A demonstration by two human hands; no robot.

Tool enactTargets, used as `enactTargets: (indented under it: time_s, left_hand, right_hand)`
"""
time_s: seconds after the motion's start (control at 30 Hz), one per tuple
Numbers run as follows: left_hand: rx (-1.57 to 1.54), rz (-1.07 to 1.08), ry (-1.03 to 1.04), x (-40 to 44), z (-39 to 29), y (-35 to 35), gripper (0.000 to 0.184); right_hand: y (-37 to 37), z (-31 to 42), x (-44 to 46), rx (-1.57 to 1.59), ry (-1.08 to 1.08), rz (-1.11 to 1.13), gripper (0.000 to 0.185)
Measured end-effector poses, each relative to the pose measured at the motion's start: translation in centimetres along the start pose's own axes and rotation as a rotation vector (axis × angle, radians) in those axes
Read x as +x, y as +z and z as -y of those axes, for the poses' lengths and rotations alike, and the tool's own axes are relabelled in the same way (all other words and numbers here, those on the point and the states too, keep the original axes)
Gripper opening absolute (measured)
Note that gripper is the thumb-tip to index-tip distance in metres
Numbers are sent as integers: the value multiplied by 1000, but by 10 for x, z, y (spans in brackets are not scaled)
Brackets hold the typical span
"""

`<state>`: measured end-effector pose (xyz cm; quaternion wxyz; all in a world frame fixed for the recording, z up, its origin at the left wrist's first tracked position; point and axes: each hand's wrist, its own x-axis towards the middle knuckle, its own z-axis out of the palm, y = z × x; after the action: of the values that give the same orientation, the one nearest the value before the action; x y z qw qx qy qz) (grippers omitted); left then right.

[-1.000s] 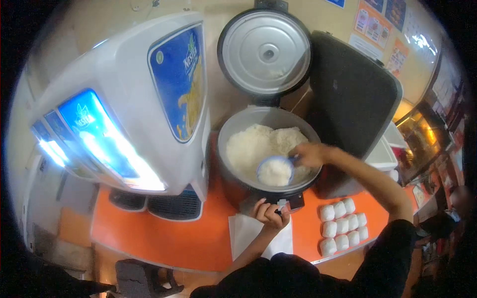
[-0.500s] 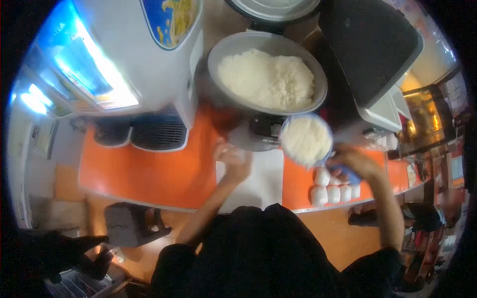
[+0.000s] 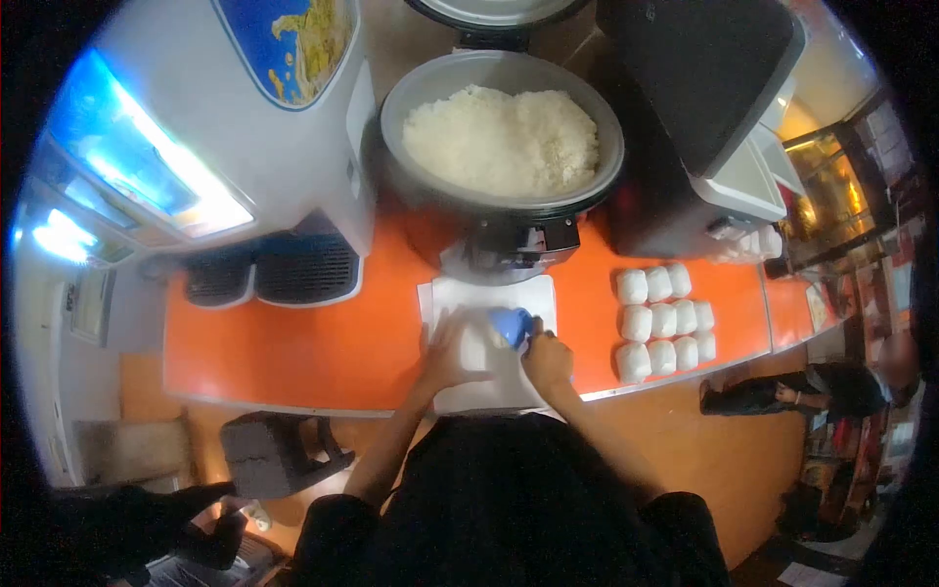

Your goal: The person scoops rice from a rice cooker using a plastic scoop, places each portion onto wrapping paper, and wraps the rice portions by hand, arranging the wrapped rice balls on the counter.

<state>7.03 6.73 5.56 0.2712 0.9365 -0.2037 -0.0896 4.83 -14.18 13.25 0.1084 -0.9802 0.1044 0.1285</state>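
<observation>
My right hand point(image 3: 549, 362) grips the handle of a blue cup-shaped scoop point(image 3: 510, 324), held tilted low over white paper sheets point(image 3: 533, 293). Rice under the scoop's mouth is hard to make out against the white paper. My left hand point(image 3: 452, 360) is open on the left part of the sheets, fingers spread, close to the scoop and slightly blurred. Just beyond the paper stands an open rice cooker point(image 3: 533, 240) holding a large mound of white rice point(image 3: 499, 142).
Several white wrapped bundles point(image 3: 663, 318) sit in rows on the orange counter point(image 3: 293, 342). A black box with its lid raised point(image 3: 714, 88) stands right of the cooker. A drink dispenser point(image 3: 303, 157) is on the left. Another person point(image 3: 841, 386) is at the far right.
The scoop, heaped with rice beside the cooker before, has moved left and down over the paper and tipped. My left hand has spread on the sheets. The wrapped bundles are now fully visible.
</observation>
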Motion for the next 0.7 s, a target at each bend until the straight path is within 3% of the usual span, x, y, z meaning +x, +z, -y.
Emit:
enactTargets:
  time_s: [0.03, 0.13, 0.27, 0.43, 0.53, 0.63, 0.7]
  left_hand:
    - [2, 5, -5, 2, 1, 0, 137]
    - [-7, 20, -31, 1, 0, 0, 139]
    - [-40, 11, -47, 3, -2, -1, 141]
    - [-110, 15, -24, 9, 3, 7, 143]
    - [-82, 68, -64, 10, 1, 2, 145]
    - [-62, 69, -50, 5, -1, 2, 144]
    - [-135, 53, -39, -5, 8, 19, 148]
  right_hand:
    - [10, 6, -3, -65, -66, -160, 71]
    - [42, 9, -18, -129, -370, -428, 74]
    - [33, 4, -25, 77, -332, -368, 82]
    - [6, 44, -3, 262, -90, -60, 57]
    - [27, 37, -19, 299, -124, -168, 56]
    - [45, 5, -4, 548, -245, -181, 54]
    - [41, 17, 0, 361, -148, -133, 59]
